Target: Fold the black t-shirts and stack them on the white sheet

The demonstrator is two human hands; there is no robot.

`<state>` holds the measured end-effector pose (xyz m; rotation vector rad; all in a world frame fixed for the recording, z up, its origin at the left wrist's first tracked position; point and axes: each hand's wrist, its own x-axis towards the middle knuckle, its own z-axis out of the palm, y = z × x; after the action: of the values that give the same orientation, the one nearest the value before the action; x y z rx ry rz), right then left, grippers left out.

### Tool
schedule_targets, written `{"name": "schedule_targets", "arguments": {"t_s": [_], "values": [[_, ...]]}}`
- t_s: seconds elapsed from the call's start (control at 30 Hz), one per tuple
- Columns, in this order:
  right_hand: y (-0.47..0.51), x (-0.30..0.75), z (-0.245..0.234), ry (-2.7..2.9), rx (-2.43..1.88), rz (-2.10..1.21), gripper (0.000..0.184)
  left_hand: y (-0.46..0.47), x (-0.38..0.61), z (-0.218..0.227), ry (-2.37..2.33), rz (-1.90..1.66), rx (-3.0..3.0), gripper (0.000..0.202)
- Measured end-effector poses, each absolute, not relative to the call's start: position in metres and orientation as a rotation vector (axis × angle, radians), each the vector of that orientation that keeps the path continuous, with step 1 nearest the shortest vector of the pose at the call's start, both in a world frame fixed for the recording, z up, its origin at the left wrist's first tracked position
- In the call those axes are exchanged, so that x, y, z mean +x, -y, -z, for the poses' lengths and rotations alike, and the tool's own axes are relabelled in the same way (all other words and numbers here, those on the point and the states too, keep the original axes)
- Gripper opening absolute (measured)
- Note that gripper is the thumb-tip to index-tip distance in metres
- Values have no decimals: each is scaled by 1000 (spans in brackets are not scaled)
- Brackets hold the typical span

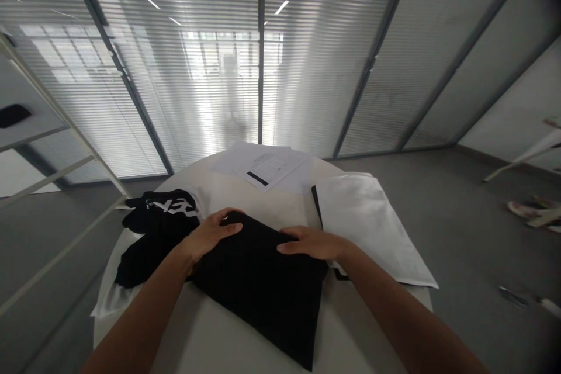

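My left forearm (144,315) and right forearm (394,315) reach in over the folded black garment (263,286), which lies on the round white table (210,339). My left hand (210,235) rests palm down on the garment's far left corner, fingers laid flat and close together, pinching nothing. My right hand (313,242) lies flat on its far right edge in the same way. The 2 hands are apart. Left of the garment sits a heap of black clothes with white lettering (158,222). Right of it lies a folded white cloth (368,228). Beyond it are printed papers (267,166).
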<state>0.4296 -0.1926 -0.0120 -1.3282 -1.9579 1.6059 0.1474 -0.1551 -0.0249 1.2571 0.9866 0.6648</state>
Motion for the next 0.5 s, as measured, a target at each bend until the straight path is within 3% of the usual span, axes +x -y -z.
{"name": "schedule_targets", "arguments": {"t_s": [0.23, 0.5], "values": [[193, 414, 27, 1873, -1163, -1823, 43, 154, 151, 28, -1018, -637, 1256, 55], [197, 412, 22, 1726, -1144, -1812, 40, 145, 141, 35, -1190, -708, 1470, 47]]}}
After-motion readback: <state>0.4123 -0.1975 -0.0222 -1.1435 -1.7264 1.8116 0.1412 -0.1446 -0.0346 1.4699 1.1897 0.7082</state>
